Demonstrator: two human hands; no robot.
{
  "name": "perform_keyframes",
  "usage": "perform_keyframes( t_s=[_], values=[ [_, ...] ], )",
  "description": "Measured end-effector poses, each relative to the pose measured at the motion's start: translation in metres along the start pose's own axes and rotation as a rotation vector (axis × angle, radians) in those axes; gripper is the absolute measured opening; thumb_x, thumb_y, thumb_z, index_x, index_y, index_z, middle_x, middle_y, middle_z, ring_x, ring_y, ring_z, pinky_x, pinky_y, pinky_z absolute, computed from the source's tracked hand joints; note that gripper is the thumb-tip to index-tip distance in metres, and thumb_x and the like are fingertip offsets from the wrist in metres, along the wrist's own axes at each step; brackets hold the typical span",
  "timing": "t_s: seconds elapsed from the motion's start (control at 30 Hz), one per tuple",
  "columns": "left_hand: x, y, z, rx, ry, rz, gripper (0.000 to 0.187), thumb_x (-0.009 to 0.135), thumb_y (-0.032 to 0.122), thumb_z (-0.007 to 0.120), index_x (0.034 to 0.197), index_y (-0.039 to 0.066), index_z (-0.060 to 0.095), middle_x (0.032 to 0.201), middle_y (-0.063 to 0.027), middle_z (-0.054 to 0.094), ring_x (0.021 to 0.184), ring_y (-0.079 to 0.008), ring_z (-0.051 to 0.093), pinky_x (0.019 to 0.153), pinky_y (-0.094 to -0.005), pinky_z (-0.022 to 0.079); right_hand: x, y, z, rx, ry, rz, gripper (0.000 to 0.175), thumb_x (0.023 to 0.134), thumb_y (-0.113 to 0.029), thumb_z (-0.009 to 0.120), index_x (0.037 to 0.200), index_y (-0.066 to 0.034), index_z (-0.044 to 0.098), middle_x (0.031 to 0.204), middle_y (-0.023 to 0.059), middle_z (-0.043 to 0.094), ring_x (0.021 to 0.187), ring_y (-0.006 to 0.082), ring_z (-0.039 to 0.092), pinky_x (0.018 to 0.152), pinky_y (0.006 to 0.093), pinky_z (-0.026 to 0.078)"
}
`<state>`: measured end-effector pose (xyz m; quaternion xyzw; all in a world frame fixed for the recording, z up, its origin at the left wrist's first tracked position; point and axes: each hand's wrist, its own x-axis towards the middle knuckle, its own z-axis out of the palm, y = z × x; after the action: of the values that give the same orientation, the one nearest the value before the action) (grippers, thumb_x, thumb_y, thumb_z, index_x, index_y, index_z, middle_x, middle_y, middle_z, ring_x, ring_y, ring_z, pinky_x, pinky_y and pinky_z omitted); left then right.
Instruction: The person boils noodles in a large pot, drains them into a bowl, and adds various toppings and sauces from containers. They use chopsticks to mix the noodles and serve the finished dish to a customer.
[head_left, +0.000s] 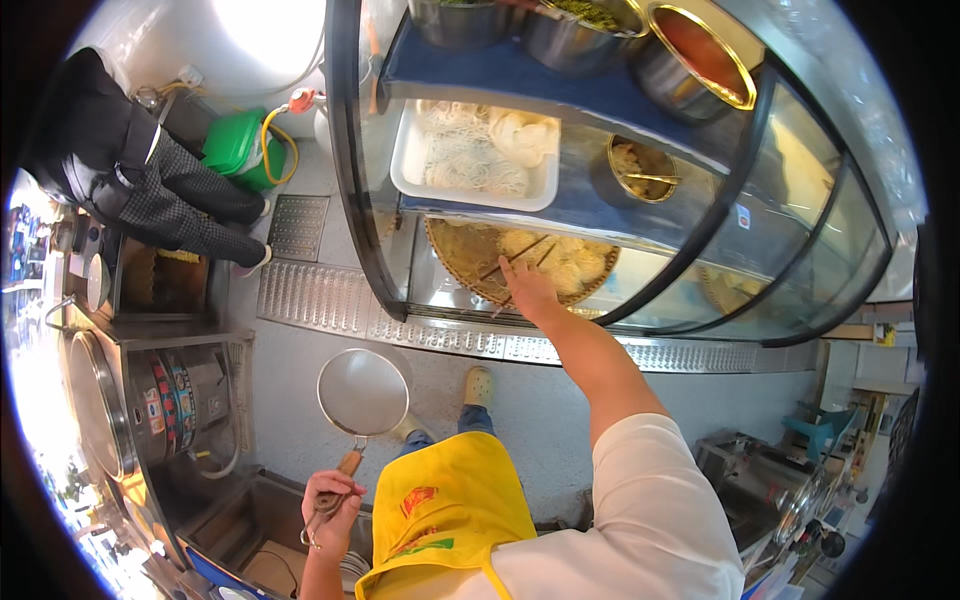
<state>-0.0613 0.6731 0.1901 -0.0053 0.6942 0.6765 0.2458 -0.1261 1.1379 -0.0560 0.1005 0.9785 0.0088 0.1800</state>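
My left hand (332, 510) grips the wooden handle of a round wire-mesh strainer (363, 391), held out over the floor at the lower left. My right hand (529, 289) reaches into the lower level of a glass display cabinet with a pair of dark chopsticks (525, 262) in its fingers. The chopsticks' far ends lie over pale yellow noodles (581, 262) on a round woven tray (459, 255). On the shelf above stands a white plastic tray (400, 169) of white noodles (472, 161). A metal pot (626, 187) with food and a utensil is beside it.
Several metal pots, one with red sauce (701, 52), stand on the top shelf. At the upper left another person (172, 180) stands near a green bin (236, 146). A metal drain grate (435, 334) runs along the cabinet. Left are cooking equipment and a large round lid (101, 405).
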Motion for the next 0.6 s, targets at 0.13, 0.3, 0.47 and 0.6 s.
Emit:
perform_keyframes(
  t_s=[0.13,0.3,0.47,0.6],
  values=[
    [0.009,-0.001,0.01,0.017,0.011,-0.054,0.023,0.085,0.0,0.073,0.097,0.004,0.053,0.106,-0.0102,0.054,0.089,-0.0191,0.064,0.081,-0.0319,0.053,0.029,-0.001,0.024,-0.046,0.039,-0.193,0.037,0.088,-0.012,0.058,0.125,-0.0091,0.056,0.11,0.0119,0.055,0.096,0.0283,0.062,0.07,0.0369,0.056],
    [0.023,-0.016,0.005,0.1,-0.073,-0.044,0.026,0.08,-0.012,0.066,0.096,0.005,0.053,0.104,-0.0105,0.055,0.089,-0.0181,0.063,0.081,-0.0305,0.051,-0.007,0.018,-0.047,0.205,0.296,-0.293,0.013,0.079,-0.01,0.063,0.092,-0.0089,0.062,0.089,0.0079,0.058,0.086,0.027,0.064,0.065,0.0399,0.055],
    [0.031,-0.021,-0.01,0.214,-0.153,0.032,0.028,0.077,-0.014,0.065,0.094,0.005,0.056,0.103,-0.0114,0.058,0.088,-0.0197,0.06,0.08,-0.0297,0.049,-0.118,-0.001,-0.168,0.952,0.474,-0.015,0.019,0.097,-0.017,0.057,0.103,-0.0029,0.068,0.089,0.0075,0.06,0.069,0.0161,0.06,0.061,0.0275,0.052],
    [0.035,-0.008,-0.016,0.256,-0.214,0.067,0.028,0.076,-0.013,0.067,0.095,0.005,0.057,0.1,-0.0108,0.059,0.088,-0.0214,0.059,0.08,-0.0307,0.049,-0.126,-0.01,-0.237,1.322,0.75,0.072,0.038,0.106,-0.026,0.045,0.106,0.0068,0.065,0.092,0.009,0.062,0.076,0.0146,0.064,0.067,0.0288,0.053]
  ],
)
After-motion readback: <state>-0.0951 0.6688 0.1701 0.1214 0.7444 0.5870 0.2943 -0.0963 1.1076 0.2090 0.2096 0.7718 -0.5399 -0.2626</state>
